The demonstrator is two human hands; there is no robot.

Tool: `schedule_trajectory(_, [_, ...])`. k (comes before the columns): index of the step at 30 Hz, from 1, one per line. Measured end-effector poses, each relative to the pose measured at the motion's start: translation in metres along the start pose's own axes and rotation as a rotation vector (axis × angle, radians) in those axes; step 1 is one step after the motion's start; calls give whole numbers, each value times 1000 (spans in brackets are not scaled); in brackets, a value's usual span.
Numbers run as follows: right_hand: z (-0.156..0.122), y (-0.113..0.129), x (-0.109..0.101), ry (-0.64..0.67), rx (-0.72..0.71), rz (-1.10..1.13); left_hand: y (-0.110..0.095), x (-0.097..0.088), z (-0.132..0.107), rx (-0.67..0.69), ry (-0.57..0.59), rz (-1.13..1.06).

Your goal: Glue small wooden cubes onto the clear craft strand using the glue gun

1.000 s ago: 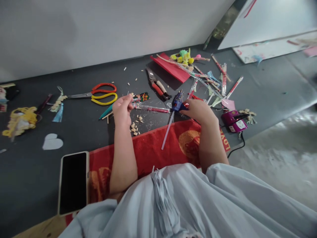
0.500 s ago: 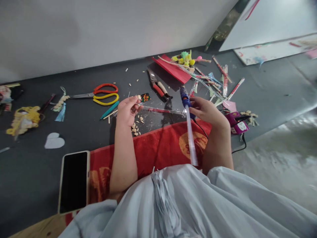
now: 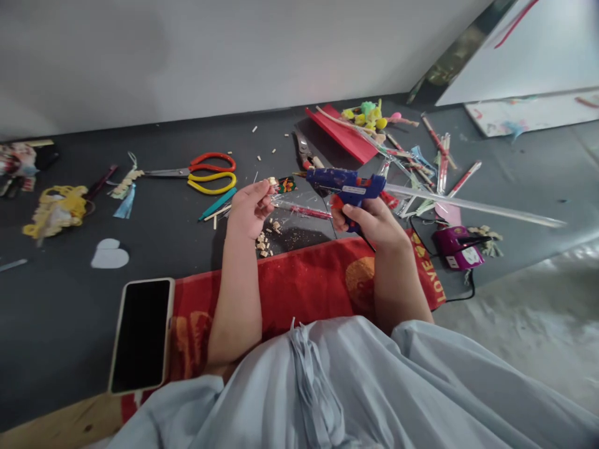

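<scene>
the right hand has its grip wrapped round a blue plastic glue gun at the frame's centre — long axis nearly level, nozzle pointing left toward the small, pale, wood-like block pinched by the left hand, near but apart.

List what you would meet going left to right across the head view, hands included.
Yellow bundle, phone, left hand, pinching a small pale piece, right hand, holding a blue glue gun, purple box.
</scene>
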State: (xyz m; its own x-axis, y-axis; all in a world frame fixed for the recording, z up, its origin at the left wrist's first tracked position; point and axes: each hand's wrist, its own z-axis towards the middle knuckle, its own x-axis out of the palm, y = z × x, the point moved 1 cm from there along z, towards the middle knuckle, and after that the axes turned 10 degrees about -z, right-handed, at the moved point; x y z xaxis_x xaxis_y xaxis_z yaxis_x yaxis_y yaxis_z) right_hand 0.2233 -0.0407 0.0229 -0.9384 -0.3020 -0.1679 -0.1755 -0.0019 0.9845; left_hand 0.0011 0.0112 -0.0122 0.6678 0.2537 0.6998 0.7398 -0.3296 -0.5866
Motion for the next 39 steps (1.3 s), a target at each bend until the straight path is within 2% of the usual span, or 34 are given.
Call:
schedule_trajectory(4, [5, 2, 14, -14, 6, 14, 0, 1, -1, -19, 7, -8])
schedule_trajectory(8, [7, -2, 18, -9, 52, -55, 0, 0, -1, -21, 55, -16])
schedule_trajectory(17, [9, -6, 21, -2, 120, -58, 1, 0, -2, -21, 78, 28])
schedule_trajectory(39, [9, -7, 18, 34, 141, -133, 1, 2, -5, -18, 87, 64])
